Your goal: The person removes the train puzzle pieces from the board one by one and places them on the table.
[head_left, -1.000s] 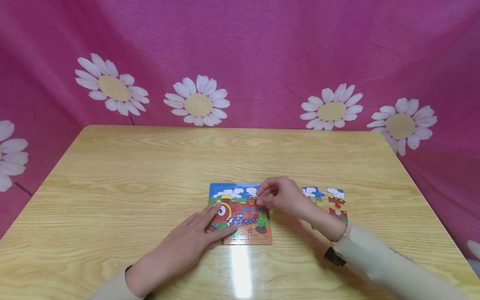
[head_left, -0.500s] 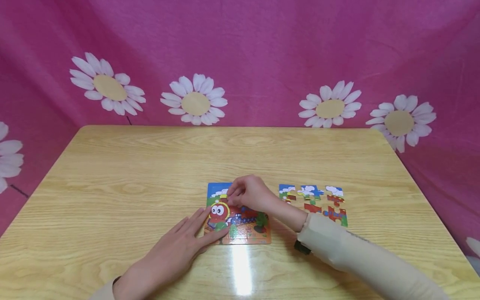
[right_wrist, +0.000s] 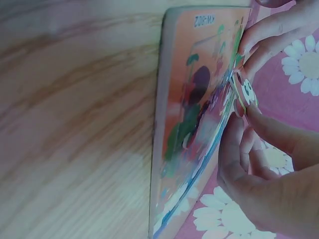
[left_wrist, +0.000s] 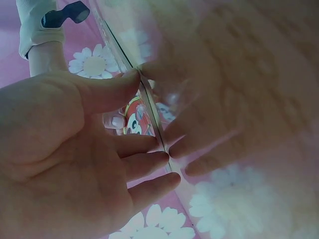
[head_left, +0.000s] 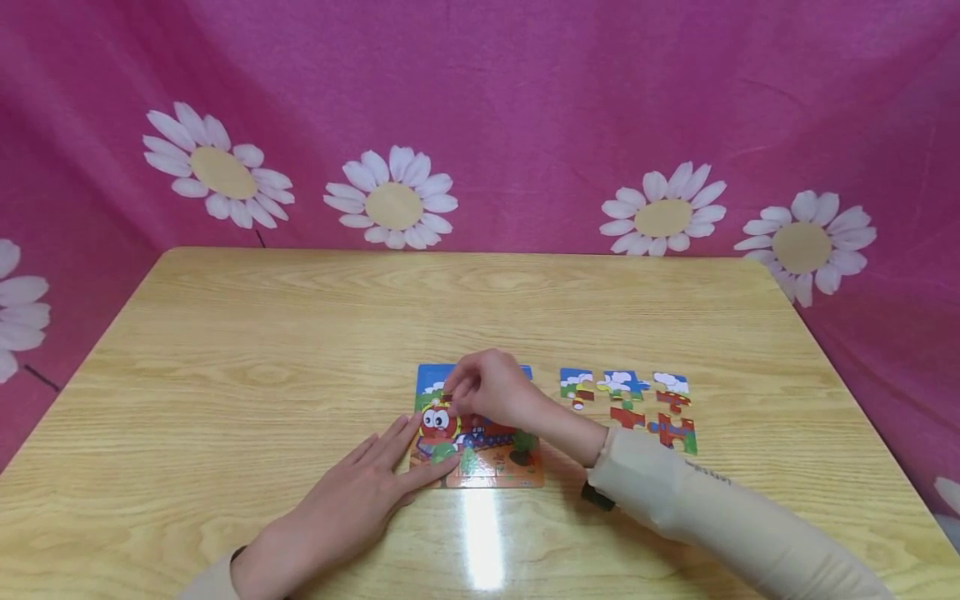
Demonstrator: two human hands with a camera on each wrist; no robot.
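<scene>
Hanging beyond the puzzle board (head_left: 498,482) is a magenta cloth (head_left: 517,108) printed with white daisies. Beneath the board spreads the glossy wood-grain surface (head_left: 262,333). At the board's right, a cream sleeve (head_left: 720,508) carries dark lettering too small to read. The board is flat, shiny and rectangular, picturing a red train. On its left edge rests the left hand (head_left: 367,479), fingers straight and spread. Over the board, the right hand (head_left: 495,387) has its grip pinching the face piece (right_wrist: 246,93), at the fingertips, tilted above the board's left half. Right of the board lie knobbed loose pieces (head_left: 622,383). The code (right_wrist: 204,20) in the board's corner reads "KW-802".
</scene>
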